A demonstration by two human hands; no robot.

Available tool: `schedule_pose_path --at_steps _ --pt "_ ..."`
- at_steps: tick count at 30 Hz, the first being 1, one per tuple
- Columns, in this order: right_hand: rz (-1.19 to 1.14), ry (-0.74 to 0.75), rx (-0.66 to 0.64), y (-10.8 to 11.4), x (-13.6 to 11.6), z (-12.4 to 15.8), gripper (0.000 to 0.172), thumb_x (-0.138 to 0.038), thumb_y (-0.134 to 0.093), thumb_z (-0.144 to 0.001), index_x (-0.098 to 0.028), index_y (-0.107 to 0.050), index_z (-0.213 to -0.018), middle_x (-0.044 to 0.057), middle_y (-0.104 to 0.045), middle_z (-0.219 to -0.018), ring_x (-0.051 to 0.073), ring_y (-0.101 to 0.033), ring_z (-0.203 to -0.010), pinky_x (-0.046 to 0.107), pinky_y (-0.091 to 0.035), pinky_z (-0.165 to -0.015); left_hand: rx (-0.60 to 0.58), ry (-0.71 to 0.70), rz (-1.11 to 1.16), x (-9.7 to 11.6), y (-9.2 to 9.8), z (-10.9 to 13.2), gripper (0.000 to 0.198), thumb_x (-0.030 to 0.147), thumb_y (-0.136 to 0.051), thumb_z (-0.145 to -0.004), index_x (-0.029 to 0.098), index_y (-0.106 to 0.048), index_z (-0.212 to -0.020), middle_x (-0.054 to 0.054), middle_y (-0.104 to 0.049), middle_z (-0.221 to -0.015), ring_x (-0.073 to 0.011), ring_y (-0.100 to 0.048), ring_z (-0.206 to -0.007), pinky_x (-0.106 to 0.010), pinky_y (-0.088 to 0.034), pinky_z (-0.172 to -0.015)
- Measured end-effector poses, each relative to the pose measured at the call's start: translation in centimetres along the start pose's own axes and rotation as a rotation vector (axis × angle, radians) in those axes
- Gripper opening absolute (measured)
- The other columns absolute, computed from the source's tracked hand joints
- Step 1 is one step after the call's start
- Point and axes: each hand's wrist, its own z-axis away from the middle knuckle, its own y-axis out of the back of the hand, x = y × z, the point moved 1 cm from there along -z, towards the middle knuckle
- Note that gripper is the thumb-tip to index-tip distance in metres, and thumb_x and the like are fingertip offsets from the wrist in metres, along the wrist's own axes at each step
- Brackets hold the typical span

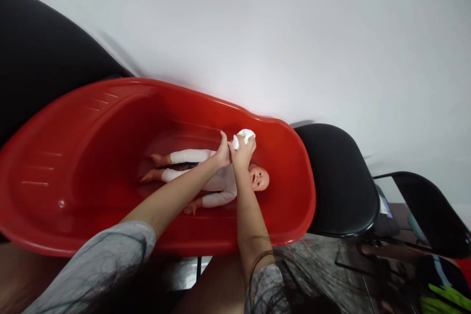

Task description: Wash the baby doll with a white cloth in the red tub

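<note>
A baby doll in white clothing lies on its back inside a red baby bathtub, its head to the right and feet to the left. Over the doll's chest, my right hand is closed on a crumpled white cloth. My left hand is right beside it, with the thumb up and the fingers curled. Whatever those fingers hold is hidden. The doll's near arm rests on the tub floor. My hands and forearms cover its far arm and part of its chest.
A black chair seat touches the tub's right end, and another black chair stands farther right. A large black surface lies behind the tub's left end. A pale wall runs along the back. A person's leg shows at lower right.
</note>
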Motion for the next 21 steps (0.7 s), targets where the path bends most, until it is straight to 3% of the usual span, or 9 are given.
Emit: schedule_pose_path --at_steps 5,11,15,17,21 --pt "-0.083 -0.024 0.049 0.16 0.51 -0.23 0.037 -0.037 -0.061 -0.098 -0.017 -0.08 -0.121 0.016 -0.042 -0.151 0.03 -0.048 -0.136 0.047 -0.037 -0.126 0.017 0.032 0.015 0.32 -0.13 0.06 0.102 0.096 -0.023 -0.089 0.015 -0.075 -0.121 -0.019 -0.076 -0.109 -0.0319 -0.071 -0.114 -0.039 -0.057 -0.101" --pt "0.028 -0.058 -0.02 -0.33 0.55 -0.22 0.036 -0.025 -0.063 -0.093 -0.023 -0.078 -0.126 0.015 -0.045 -0.149 0.031 -0.046 -0.132 0.05 -0.045 -0.115 0.078 0.055 -0.015 0.64 0.14 0.2 0.104 0.092 -0.012 -0.092 0.013 -0.073 -0.119 -0.019 -0.074 -0.112 -0.0308 -0.069 -0.119 -0.039 -0.055 -0.104" --pt "0.105 -0.11 0.028 -0.31 0.74 0.23 0.035 -0.028 -0.061 -0.096 -0.027 -0.076 -0.128 0.014 -0.048 -0.145 0.03 -0.046 -0.128 0.046 -0.05 -0.103 -0.012 0.018 -0.037 0.64 -0.49 0.63 0.097 0.085 -0.009 -0.098 0.013 -0.07 -0.119 -0.016 -0.073 -0.124 -0.0271 -0.066 -0.126 -0.032 -0.053 -0.109" --pt "0.096 -0.126 0.073 -0.13 0.74 0.31 0.036 -0.028 -0.061 -0.096 -0.027 -0.076 -0.129 0.013 -0.052 -0.142 0.028 -0.049 -0.127 0.043 -0.049 -0.103 0.0 0.009 -0.105 0.63 -0.78 0.68 0.091 0.08 -0.009 -0.101 0.014 -0.068 -0.123 -0.014 -0.073 -0.124 -0.0243 -0.068 -0.121 -0.03 -0.054 -0.103" --pt "-0.118 -0.156 0.175 0.43 0.56 -0.2 0.038 -0.036 -0.058 -0.098 -0.019 -0.073 -0.129 0.012 -0.062 -0.135 0.023 -0.059 -0.121 0.037 -0.047 -0.108 0.093 0.003 -0.23 0.9 -0.65 0.38 0.081 0.076 -0.013 -0.104 0.016 -0.067 -0.115 -0.011 -0.073 -0.112 -0.0192 -0.069 -0.095 -0.025 -0.053 -0.075"
